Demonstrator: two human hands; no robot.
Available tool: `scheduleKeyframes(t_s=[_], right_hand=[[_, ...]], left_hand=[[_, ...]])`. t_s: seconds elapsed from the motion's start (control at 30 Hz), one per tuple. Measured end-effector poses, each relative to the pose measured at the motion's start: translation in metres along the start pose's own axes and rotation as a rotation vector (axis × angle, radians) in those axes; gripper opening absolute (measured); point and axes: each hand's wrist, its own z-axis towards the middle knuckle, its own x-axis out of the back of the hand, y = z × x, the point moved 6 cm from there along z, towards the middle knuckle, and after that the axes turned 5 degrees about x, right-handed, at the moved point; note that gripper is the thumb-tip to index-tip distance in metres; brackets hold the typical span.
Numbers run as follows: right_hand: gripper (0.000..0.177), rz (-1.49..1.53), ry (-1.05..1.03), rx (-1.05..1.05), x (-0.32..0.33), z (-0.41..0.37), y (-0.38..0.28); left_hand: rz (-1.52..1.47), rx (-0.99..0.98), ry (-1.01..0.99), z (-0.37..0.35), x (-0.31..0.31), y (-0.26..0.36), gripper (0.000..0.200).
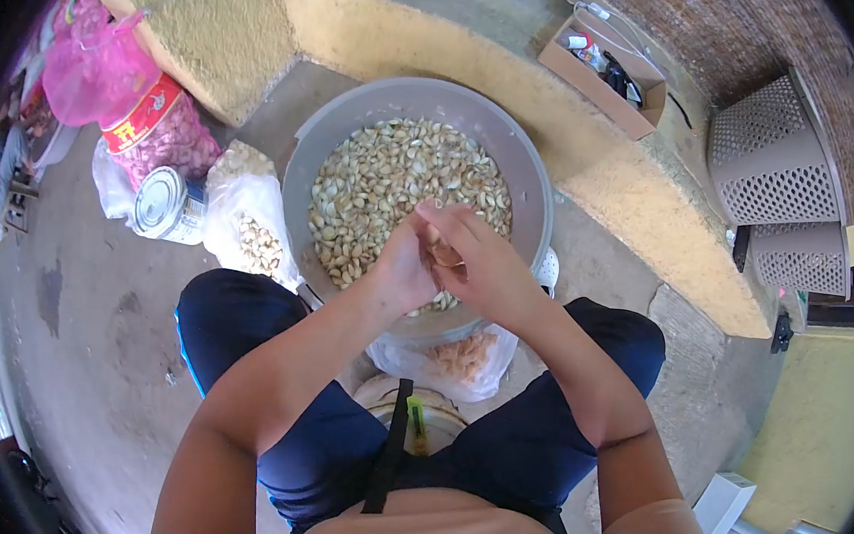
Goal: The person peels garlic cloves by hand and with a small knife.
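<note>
A large grey tub (pixel 547 206) between my knees holds many pale, garlic-like cloves (pixel 373 187). Above its near half, my left hand (pixel 409 266) and my right hand (pixel 487 267) meet, fingers curled toward each other. Small brownish pieces, perhaps cloves or skins, show between the fingers, though the hands partly hide them. Which hand bears them is hard to make out. Under the tub's near edge lies a clear plastic bag (pixel 465 360) with light brown peelings. Left of the tub, a white bag (pixel 251 213) contains more cloves.
At the left are a metal can (pixel 166 204) and a pink mesh sack (pixel 171 136) with a red label. A yellow ledge (pixel 445 43) curves behind the tub, bearing a cardboard box (pixel 602 85). Grey perforated baskets (pixel 777 154) stand at the right. A bucket (pixel 445 419) is between my legs.
</note>
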Motion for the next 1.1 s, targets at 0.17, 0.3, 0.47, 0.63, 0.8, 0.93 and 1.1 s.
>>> scheduleKeyframes(t_s=[0.17, 0.3, 0.47, 0.63, 0.8, 0.93, 1.1], right_hand=[[0.064, 0.011, -0.074, -0.002, 0.015, 0.001, -0.004], [0.051, 0.150, 0.050, -0.111, 0.029, 0.008, 0.007], [0.027, 0.234, 0.093, -0.240, 0.025, 0.004, 0.038], [0.019, 0.210, 0.101, -0.229, 0.037, 0.004, 0.043], [0.021, 0.094, 0.020, -0.196, 0.030, -0.002, 0.042], [0.023, 0.115, -0.078, -0.287, 0.020, -0.008, 0.054], [0.022, 0.306, -0.037, -0.380, 0.016, -0.012, 0.061]], left_hand=[[-0.040, 0.011, -0.042, 0.004, -0.001, 0.003, 0.041], [0.056, 0.035, 0.005, -0.002, -0.006, 0.004, 0.033], [0.061, 0.017, 0.018, 0.004, -0.002, 0.004, 0.022], [0.062, 0.023, 0.059, 0.003, -0.001, 0.009, 0.021], [0.174, 0.031, -0.034, 0.006, 0.004, 0.008, 0.028], [0.208, 0.168, -0.150, 0.006, 0.009, 0.003, 0.031], [0.290, 0.162, -0.090, 0.005, 0.005, 0.005, 0.033]])
